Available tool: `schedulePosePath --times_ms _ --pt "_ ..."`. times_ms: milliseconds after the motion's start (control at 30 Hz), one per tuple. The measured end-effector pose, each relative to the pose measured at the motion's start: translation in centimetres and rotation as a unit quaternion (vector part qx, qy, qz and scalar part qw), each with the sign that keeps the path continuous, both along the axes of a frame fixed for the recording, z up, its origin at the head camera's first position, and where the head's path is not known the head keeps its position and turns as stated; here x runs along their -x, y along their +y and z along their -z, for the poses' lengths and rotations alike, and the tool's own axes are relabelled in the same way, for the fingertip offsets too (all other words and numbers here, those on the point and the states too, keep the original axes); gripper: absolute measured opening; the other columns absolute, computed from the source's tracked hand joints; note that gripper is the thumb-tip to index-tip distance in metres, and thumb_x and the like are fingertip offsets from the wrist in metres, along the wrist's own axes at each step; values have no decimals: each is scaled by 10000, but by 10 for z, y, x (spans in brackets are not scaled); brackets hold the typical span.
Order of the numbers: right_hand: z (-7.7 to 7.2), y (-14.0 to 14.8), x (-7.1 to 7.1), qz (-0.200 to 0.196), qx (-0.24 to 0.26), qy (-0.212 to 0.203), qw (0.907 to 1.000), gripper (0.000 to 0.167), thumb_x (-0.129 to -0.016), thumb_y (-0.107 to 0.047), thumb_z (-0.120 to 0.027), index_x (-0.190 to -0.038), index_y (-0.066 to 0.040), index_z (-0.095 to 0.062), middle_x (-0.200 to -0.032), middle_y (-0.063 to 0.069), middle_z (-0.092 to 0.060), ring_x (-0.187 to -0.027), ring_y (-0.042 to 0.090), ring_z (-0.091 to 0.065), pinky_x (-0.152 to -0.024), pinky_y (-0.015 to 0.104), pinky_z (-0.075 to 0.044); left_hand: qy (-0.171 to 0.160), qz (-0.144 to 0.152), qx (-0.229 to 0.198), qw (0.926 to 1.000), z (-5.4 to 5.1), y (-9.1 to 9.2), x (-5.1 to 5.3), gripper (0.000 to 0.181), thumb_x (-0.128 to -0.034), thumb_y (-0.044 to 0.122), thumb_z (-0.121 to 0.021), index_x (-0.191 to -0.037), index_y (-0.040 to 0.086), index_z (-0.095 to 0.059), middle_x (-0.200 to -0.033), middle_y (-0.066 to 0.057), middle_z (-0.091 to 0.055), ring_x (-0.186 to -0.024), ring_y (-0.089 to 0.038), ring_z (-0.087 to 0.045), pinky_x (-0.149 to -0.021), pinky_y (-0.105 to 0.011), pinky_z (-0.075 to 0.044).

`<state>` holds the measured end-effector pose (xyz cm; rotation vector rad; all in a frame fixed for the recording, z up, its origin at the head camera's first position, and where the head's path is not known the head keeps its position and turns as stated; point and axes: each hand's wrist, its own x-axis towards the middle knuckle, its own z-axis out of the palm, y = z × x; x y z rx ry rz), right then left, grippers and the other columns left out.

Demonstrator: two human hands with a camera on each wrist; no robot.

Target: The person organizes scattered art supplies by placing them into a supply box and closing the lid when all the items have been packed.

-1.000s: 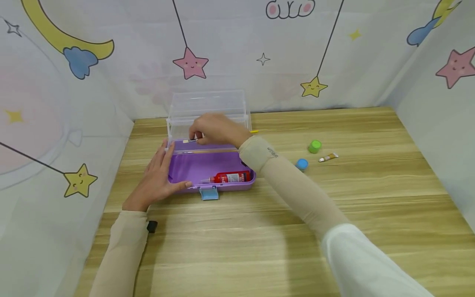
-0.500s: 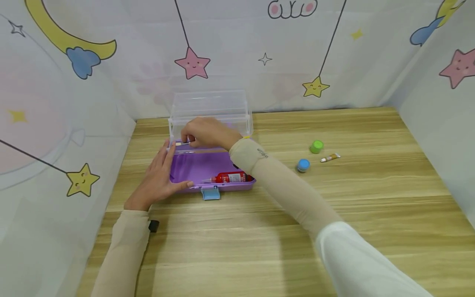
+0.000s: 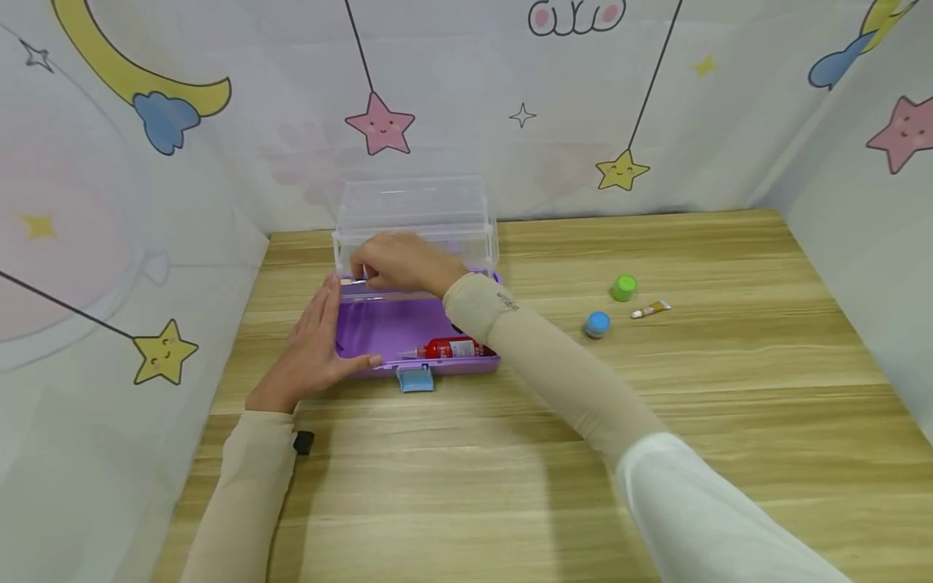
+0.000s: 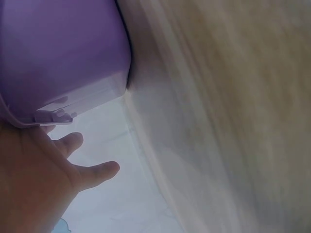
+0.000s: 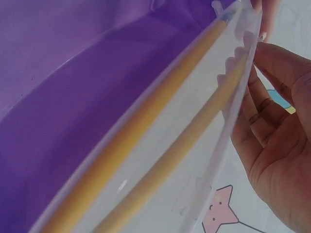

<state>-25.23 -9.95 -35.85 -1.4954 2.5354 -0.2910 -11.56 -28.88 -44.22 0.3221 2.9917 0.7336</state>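
Observation:
A purple case (image 3: 466,367) stands with its clear lid (image 3: 413,198) raised at the back. My left hand (image 3: 309,348) rests on its left end, fingers straight, thumb along the front rim. Over the back of the case, my right hand (image 3: 404,261) pinches a paintbrush near its pale tip (image 3: 347,282); the fingers hide part of it. In the right wrist view, a yellow brush handle (image 5: 131,131) lies along a translucent tray (image 5: 187,199), with a second yellow shaft beside it. Whether that is another brush or a reflection I cannot tell. A red bottle (image 3: 448,348) lies inside at the front.
A blue latch (image 3: 416,380) hangs from the case's front. To the right on the wooden table (image 3: 729,389) are a blue-lidded pot (image 3: 597,325), a green-lidded pot (image 3: 624,287) and a small tube (image 3: 651,309). A printed curtain (image 3: 474,89) rises behind.
My right hand has moved left and slightly down with the paintbrush. The yellow handle end that stuck out to the right is now hidden from the head view. My left hand stays at the case.

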Motion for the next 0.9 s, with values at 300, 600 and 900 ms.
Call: schedulePosePath --times_ms 300,600,900 --pt "16 9 -2 307 -97 123 9994 110 -983 -216 -680 -1077 -197 -732 -1066 -60 -688 -970 90 -602 -865 238 -508 -51 -3 34 10000 3 4 1 1349 -783 644 -771 -1605 184 195 -1705 -67 142 -1568 -377 18 -1198 -687 -130" --pt "13 24 -2 486 -139 60 9987 90 -979 -275 -696 -1020 -205 -735 -1014 -72 -698 -913 93 -598 -823 275 -514 131 103 -144 9998 2 4 1 1354 -776 615 -794 -1616 150 161 -1707 -132 93 -1563 -396 9 -1184 -705 -139" --pt "12 34 -3 306 -133 -104 9994 128 -1006 -275 -655 -1004 -188 -749 -1001 -59 -699 -909 100 -597 -808 303 -517 167 51 -177 9997 1 1 1 1354 -772 593 -809 -1620 152 149 -1707 -111 102 -1568 -371 18 -1205 -673 -127"
